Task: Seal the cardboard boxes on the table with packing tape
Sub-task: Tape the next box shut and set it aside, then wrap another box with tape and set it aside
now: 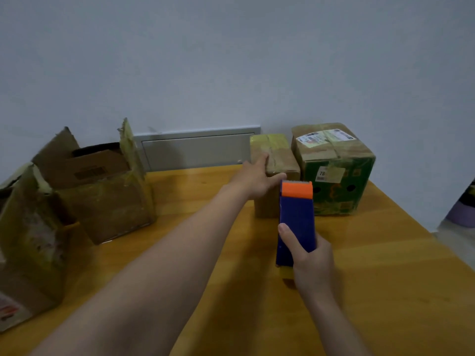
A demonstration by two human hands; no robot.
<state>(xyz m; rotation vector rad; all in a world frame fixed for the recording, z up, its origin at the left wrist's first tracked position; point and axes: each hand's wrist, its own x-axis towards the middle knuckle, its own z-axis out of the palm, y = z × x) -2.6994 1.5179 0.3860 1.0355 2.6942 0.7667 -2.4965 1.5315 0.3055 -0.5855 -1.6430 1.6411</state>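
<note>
Right grip (312,260) curled round blue-and-orange tape dispenser (297,219) above desk (385,265); left grip (257,176) flat, fingers straight, resting on small taped cardboard box (276,152).

The tape dispenser (298,217) gripped by the right hand (312,255) is smooth plastic, its blue body and orange head faintly shiny. Under the left hand (254,178), the small box (279,152) is brown cardboard banded with glossy yellowish tape. Just right of that hand, the green box (336,183) is printed cardboard with a white paper label (325,137). Well left of it, the open box (108,201) and the worn box (28,240) are rough, scuffed cardboard with torn tape edges. The surface (385,265) is smooth wood with a soft sheen.
</note>
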